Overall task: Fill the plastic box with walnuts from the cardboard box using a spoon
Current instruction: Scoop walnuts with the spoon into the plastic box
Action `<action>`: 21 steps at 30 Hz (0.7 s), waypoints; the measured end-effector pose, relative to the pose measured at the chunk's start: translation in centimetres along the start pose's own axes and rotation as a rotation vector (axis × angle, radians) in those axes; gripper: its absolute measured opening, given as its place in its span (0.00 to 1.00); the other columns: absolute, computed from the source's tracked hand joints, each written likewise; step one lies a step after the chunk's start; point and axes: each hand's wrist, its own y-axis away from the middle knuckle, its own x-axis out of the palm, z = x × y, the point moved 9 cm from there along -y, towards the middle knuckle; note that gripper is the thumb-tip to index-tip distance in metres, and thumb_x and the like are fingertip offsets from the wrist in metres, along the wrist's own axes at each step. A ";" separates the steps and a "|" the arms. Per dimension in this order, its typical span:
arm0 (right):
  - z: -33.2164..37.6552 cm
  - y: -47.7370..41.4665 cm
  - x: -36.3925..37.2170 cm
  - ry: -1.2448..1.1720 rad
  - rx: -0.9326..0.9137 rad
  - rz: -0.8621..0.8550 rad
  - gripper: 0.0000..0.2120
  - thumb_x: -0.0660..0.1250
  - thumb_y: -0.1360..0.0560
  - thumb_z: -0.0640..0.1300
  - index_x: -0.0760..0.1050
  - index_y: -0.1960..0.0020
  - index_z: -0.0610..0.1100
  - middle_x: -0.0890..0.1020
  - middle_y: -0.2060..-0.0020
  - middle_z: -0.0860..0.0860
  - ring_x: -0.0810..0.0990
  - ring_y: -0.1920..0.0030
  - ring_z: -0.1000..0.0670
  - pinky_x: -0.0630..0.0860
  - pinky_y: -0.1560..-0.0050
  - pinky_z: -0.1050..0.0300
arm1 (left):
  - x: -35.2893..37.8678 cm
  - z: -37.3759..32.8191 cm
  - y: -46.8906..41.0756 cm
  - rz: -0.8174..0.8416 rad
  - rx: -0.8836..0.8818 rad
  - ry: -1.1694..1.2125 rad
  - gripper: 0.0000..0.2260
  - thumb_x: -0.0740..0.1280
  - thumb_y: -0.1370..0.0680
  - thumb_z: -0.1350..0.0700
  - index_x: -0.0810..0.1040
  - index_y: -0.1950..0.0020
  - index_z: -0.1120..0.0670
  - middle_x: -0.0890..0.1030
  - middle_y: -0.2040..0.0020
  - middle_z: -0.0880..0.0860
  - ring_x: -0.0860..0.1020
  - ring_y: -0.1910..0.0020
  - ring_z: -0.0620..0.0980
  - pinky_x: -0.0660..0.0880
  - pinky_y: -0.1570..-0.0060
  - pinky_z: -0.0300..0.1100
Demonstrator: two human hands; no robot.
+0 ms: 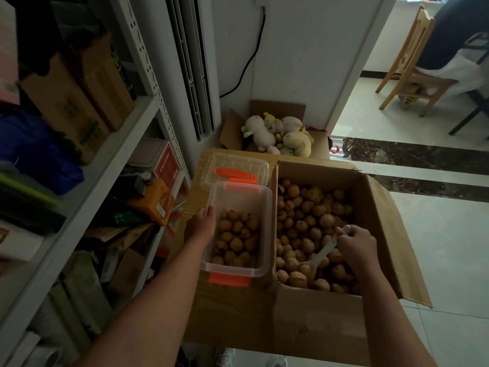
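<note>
Left hand (201, 223) holds the rim of the part-filled plastic box (239, 197); at its three o'clock, right hand (357, 243) grips a spoon (321, 256) sunk among walnuts (307, 207) in the cardboard box (375, 207).

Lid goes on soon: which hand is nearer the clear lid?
Left. The left hand holds the plastic box rim, near the lid; the right hand holds the spoon in the cardboard box.

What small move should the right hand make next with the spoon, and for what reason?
Probably push the spoon under a walnut and lift it. The right hand grips the handle with the bowl down among the walnuts in the cardboard box, and it seems to carry none. The plastic box, steadied by the left hand, is only partly filled.
</note>
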 end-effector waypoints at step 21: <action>-3.0 0.1 -1.4 -0.417 0.243 -0.078 0.12 0.60 0.21 0.44 0.75 0.48 0.36 0.72 0.65 0.46 0.70 0.67 0.51 0.67 0.68 0.59 | -0.1 0.0 0.1 -0.015 -0.004 -0.011 0.24 0.51 0.19 0.41 0.70 0.30 0.54 0.74 0.35 0.57 0.72 0.38 0.58 0.68 0.44 0.49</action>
